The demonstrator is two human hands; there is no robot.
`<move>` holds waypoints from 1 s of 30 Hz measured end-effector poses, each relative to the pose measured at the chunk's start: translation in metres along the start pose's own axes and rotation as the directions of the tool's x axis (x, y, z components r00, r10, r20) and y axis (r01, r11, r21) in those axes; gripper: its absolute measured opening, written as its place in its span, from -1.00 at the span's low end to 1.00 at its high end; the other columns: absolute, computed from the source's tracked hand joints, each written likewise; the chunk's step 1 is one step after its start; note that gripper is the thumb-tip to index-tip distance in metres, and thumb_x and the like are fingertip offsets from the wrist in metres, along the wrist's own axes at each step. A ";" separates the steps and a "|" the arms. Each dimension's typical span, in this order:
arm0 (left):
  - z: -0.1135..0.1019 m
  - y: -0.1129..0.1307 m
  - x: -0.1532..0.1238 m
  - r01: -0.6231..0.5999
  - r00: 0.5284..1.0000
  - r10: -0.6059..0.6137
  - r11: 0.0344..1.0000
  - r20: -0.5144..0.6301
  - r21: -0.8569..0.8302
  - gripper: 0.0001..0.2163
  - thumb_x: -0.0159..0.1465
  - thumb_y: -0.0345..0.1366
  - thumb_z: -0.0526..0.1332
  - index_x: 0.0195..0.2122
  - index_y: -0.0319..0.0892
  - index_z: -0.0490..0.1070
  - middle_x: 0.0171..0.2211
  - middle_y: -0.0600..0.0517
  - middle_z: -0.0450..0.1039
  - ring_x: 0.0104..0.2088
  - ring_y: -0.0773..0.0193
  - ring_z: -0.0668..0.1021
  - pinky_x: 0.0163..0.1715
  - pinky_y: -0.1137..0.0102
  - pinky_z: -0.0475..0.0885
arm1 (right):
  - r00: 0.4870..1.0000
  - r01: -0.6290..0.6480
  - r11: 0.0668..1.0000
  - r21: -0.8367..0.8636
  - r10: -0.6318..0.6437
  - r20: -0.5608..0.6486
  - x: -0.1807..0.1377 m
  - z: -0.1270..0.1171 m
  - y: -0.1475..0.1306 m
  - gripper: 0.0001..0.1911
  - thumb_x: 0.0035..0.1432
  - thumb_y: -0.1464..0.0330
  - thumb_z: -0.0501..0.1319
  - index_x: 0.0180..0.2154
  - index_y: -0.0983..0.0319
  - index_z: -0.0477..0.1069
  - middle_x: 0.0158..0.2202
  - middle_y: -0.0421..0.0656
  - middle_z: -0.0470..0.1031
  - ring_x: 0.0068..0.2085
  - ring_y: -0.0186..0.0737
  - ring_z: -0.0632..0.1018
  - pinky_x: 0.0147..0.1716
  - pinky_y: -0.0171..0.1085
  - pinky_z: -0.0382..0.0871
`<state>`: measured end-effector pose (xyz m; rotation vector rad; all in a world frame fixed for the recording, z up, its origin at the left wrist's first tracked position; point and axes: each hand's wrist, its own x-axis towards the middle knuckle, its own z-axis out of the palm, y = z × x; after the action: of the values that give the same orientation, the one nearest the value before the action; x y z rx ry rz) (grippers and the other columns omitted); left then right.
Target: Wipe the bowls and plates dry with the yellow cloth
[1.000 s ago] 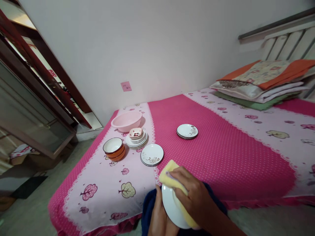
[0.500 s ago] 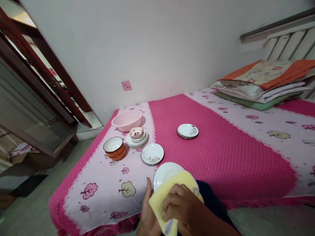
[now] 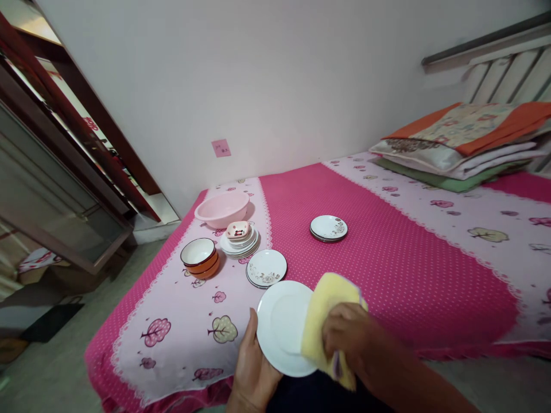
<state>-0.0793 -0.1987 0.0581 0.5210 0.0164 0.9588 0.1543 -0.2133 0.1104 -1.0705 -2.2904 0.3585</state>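
Note:
A plain white plate (image 3: 279, 327) is tilted toward me above the near edge of the bed. My left hand (image 3: 253, 364) grips it from the lower left, thumb along the rim and fingers hidden beneath. Bunched in my right hand (image 3: 346, 332) is a yellow cloth (image 3: 329, 301), which covers the plate's right side. Just beyond lies a small stack of flower-patterned plates (image 3: 267, 268). Another such stack of plates (image 3: 328, 228) sits farther off to the right.
Orange bowls (image 3: 201, 264) are stacked on the left of the bed (image 3: 387, 275). Beside them stands a pile of white plates (image 3: 239, 248) topped by a small patterned dish (image 3: 238, 230). A pink basin (image 3: 221, 211) is behind. Folded bedding (image 3: 460, 149) lies at the far right.
My right hand and the cloth have moved right across the plate, baring its middle. The plate has shifted slightly left and tilted more toward me.

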 end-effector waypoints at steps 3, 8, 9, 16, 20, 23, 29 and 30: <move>-0.002 0.002 -0.002 -0.034 0.999 0.034 0.999 -0.027 -0.007 -0.25 0.47 0.16 -0.34 0.32 -0.18 0.38 0.31 -0.09 0.38 0.44 0.09 0.20 0.46 0.17 -0.21 | 0.977 -0.118 0.992 -0.035 0.110 -0.181 -0.005 -0.009 0.031 -0.65 0.25 0.48 -0.01 -0.21 0.13 0.53 -0.21 -0.09 0.65 -0.15 -0.07 0.60 -0.17 -0.11 0.45; 0.003 0.000 -0.002 -0.063 0.998 0.062 0.998 -0.034 -0.012 -0.26 0.48 0.15 -0.33 0.30 -0.19 0.40 0.32 -0.07 0.36 0.46 0.09 0.16 0.46 0.18 -0.26 | 0.827 -0.384 0.921 0.069 0.376 -0.418 -0.015 -0.016 0.054 -0.72 0.26 0.31 0.03 -0.16 0.17 0.49 -0.22 -0.06 0.64 -0.18 -0.04 0.63 -0.19 -0.13 0.50; 0.005 0.000 -0.001 -0.067 0.997 0.066 0.998 -0.026 -0.016 -0.27 0.48 0.14 -0.33 0.31 -0.19 0.39 0.32 -0.08 0.37 0.45 0.09 0.17 0.47 0.18 -0.24 | 0.810 -0.416 0.904 0.102 0.419 -0.409 -0.017 -0.017 0.052 -0.72 0.24 0.28 0.04 -0.17 0.16 0.49 -0.24 -0.08 0.64 -0.22 -0.04 0.64 -0.24 -0.15 0.50; 0.011 0.000 0.001 -0.094 0.995 0.096 0.994 0.035 -0.048 -0.25 0.47 0.16 -0.36 0.34 -0.20 0.33 0.34 -0.08 0.32 0.38 0.10 0.33 0.46 0.24 -0.18 | 0.762 -0.516 0.800 0.305 0.592 -0.263 -0.022 -0.021 0.036 -0.68 0.25 0.13 0.08 -0.16 0.14 0.50 -0.36 -0.20 0.65 -0.37 -0.11 0.63 -0.42 -0.25 0.46; 0.012 -0.001 -0.001 -0.096 0.995 0.097 0.994 0.018 -0.056 -0.27 0.48 0.15 -0.31 0.33 -0.22 0.34 0.34 -0.09 0.30 0.36 0.09 0.36 0.46 0.26 -0.13 | 0.749 -0.516 0.774 0.367 0.615 -0.246 -0.022 -0.019 0.034 -0.67 0.24 0.13 0.11 -0.14 0.15 0.52 -0.36 -0.22 0.65 -0.36 -0.10 0.63 -0.39 -0.25 0.48; 0.008 -0.003 -0.004 -0.087 0.996 0.086 0.993 -0.012 -0.082 -0.38 0.54 0.02 -0.26 0.28 -0.20 0.42 0.30 -0.06 0.38 0.33 0.11 0.41 0.45 0.25 -0.06 | 0.757 -0.492 0.777 0.393 0.605 -0.248 -0.021 -0.018 0.030 -0.67 0.24 0.14 0.13 -0.10 0.16 0.53 -0.35 -0.23 0.64 -0.36 -0.13 0.63 -0.39 -0.28 0.48; 0.001 -0.013 -0.011 -0.055 0.957 0.044 0.998 -0.285 -0.030 -0.54 0.29 -0.45 0.13 0.21 -0.18 0.51 0.05 -0.09 0.64 0.18 0.00 0.56 0.38 0.09 0.16 | 0.829 -0.268 0.919 0.289 0.373 -0.417 -0.016 -0.010 0.007 -0.77 0.30 0.26 0.13 -0.11 0.14 0.51 -0.22 -0.19 0.66 -0.24 -0.17 0.67 -0.26 -0.32 0.55; 0.002 -0.015 -0.011 -0.045 0.940 0.040 0.999 -0.338 -0.006 -0.47 0.22 -0.48 0.16 0.24 -0.19 0.47 0.02 -0.11 0.65 0.18 -0.04 0.56 0.36 0.06 0.20 | 0.844 -0.176 0.957 0.229 0.266 -0.466 -0.015 -0.006 0.001 -0.79 0.30 0.32 0.14 -0.09 0.12 0.50 -0.17 -0.18 0.66 -0.17 -0.17 0.67 -0.18 -0.32 0.55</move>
<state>-0.0735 -0.2151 0.0507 0.3389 0.3091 1.0817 0.1660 -0.2238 0.1088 -1.1799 -1.6538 0.3274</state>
